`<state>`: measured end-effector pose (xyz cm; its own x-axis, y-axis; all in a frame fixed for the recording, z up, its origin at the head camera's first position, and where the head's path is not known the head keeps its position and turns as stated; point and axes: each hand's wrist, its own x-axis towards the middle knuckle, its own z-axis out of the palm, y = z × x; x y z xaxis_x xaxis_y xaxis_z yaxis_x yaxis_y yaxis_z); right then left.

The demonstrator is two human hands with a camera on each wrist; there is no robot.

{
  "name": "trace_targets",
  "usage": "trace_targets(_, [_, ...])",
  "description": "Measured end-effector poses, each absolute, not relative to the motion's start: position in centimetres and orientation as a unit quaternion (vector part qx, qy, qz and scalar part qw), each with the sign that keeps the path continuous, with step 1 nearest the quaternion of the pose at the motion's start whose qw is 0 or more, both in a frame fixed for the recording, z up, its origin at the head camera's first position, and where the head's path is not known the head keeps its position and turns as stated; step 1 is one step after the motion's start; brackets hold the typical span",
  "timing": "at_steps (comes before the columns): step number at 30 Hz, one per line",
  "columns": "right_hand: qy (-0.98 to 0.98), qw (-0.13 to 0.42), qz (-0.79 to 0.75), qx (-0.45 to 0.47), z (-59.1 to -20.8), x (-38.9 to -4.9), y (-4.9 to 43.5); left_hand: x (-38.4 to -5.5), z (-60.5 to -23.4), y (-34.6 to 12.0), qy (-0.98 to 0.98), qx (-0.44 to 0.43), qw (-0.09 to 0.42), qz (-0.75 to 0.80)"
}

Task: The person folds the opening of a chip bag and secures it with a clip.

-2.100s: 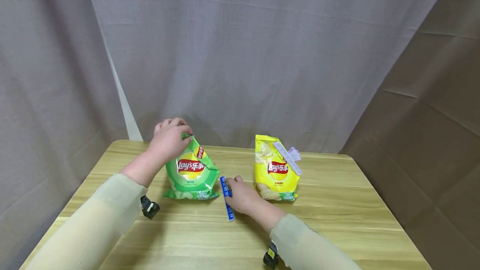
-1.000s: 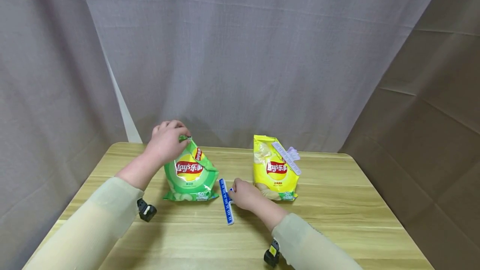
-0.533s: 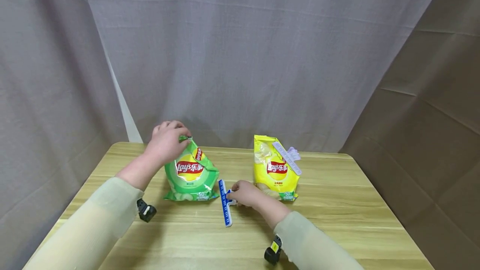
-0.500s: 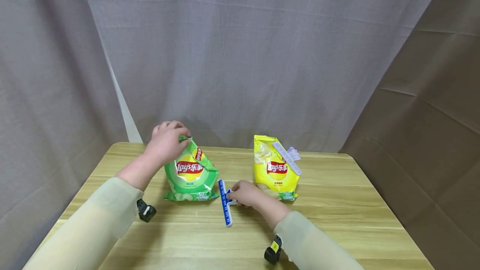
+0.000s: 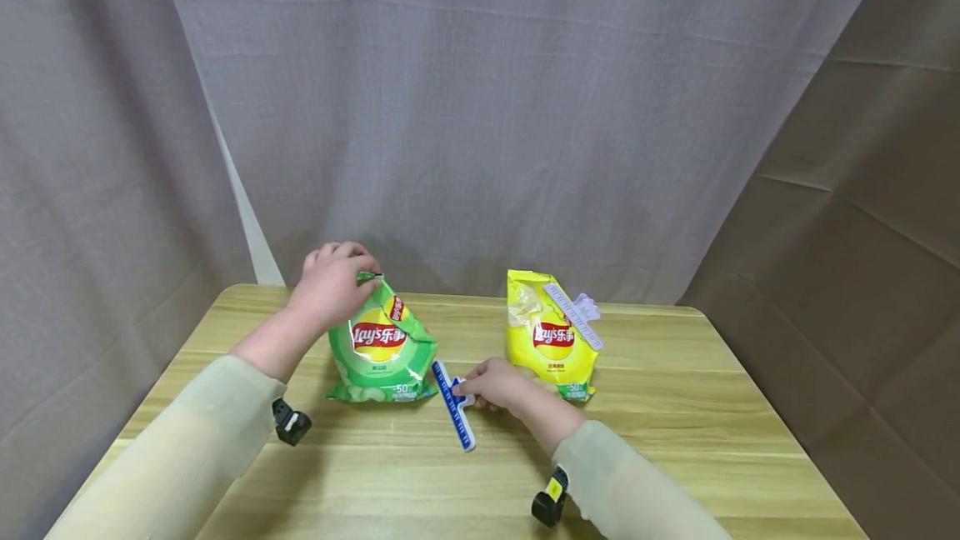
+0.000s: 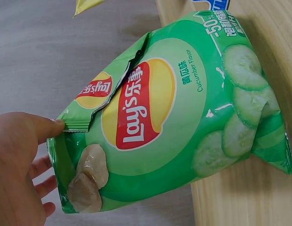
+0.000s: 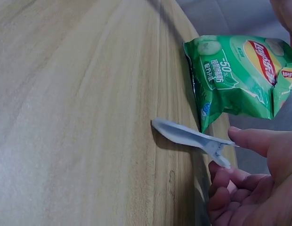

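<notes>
My left hand (image 5: pixel 335 283) pinches the top of a green chip bag (image 5: pixel 384 369) that stands on the table. In the left wrist view, the bag's upper corner is folded over its front and the thumb presses at the fold. My right hand (image 5: pixel 501 384), to the right of that bag, pinches the handle of a blue and white bag clip (image 5: pixel 454 408) between thumb and fingers. The clip's long bar slants beside the green bag's lower right corner. Seen from the right wrist, the clip (image 7: pixel 181 135) is edge-on with a shadow under it; whether it touches the table I cannot tell.
Right of centre stands a yellow chip bag (image 5: pixel 551 365) with a purple bag clip (image 5: pixel 573 317) across its folded upper right corner. Both bags are on a wooden table (image 5: pixel 675 440). A grey curtain (image 5: pixel 480 123) hangs behind the table's far edge.
My right hand has shifted its hold to the clip's handle, and the clip's bar has turned, its near end swinging right. The left hand and both bags stay nearly where they were.
</notes>
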<state>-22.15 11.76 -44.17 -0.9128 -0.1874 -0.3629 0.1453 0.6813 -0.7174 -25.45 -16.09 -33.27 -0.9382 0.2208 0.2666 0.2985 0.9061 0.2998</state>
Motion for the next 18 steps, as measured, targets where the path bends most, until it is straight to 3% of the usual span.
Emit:
trace_targets(13, [0.881, 0.185, -0.435, 0.030, -43.73, -22.10, 11.79, -25.50, -33.37, -16.12, -0.970, -0.137, 0.112, -0.167])
trace_targets(18, [0.865, 0.146, -0.478, 0.038, -43.26, -22.28, 11.34, -25.41, -33.37, -16.26, -0.968, -0.145, 0.119, -0.168])
